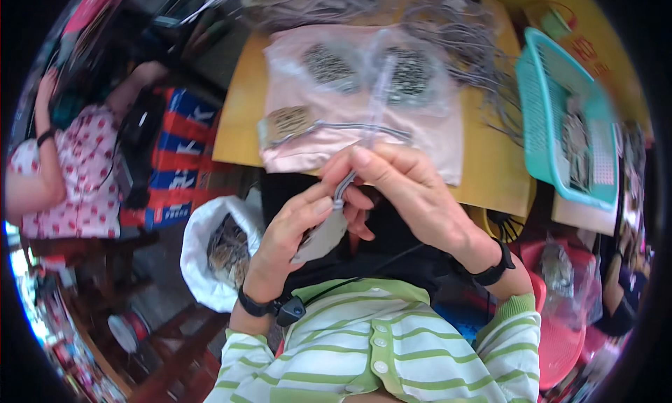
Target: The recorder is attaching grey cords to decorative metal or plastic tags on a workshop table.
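Yellow table stretches beyond the left hand and right hand, topped by a pink cloth bearing 2 clear bags of small grey parts. At the cloth's near edge, both pinch a short grey cord between thumbs and fingers, a white piece of unclear kind below. Right of the hands stands a turquoise basket, left of them a white sack of tangled strands

Yellow table, grey floor left of the table, red seat right of it, daylight-bright edge far left.
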### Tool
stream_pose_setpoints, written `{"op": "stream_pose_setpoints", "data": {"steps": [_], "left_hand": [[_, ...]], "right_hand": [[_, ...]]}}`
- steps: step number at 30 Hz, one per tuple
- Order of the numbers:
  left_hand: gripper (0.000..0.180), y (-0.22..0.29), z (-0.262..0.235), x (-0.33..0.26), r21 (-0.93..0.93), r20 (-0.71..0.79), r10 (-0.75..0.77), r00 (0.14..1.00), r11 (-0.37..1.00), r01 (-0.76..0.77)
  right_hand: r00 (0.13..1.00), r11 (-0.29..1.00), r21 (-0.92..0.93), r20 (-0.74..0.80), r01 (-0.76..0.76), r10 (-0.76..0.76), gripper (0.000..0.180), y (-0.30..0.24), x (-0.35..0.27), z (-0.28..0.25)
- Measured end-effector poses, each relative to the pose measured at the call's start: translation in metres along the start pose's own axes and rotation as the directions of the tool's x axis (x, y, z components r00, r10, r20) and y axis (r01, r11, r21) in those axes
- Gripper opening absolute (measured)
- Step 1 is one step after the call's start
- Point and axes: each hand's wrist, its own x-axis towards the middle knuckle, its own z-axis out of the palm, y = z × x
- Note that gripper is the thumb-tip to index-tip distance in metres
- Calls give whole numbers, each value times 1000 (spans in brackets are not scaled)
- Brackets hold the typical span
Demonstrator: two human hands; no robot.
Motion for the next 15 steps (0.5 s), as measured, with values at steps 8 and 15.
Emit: {"op": "stream_pose_setpoints", "data": {"steps": [8, 15], "left_hand": [[14, 53, -70, -77, 394, -519, 305, 798, 914, -93], [19, 28, -162, -179, 548, -648, -141, 748, 596, 587]], "right_hand": [[995, 876, -472, 5, 95, -105, 28, 22, 10, -16], [999, 859, -512, -54, -33, 6, 25, 25, 6, -28]]}}
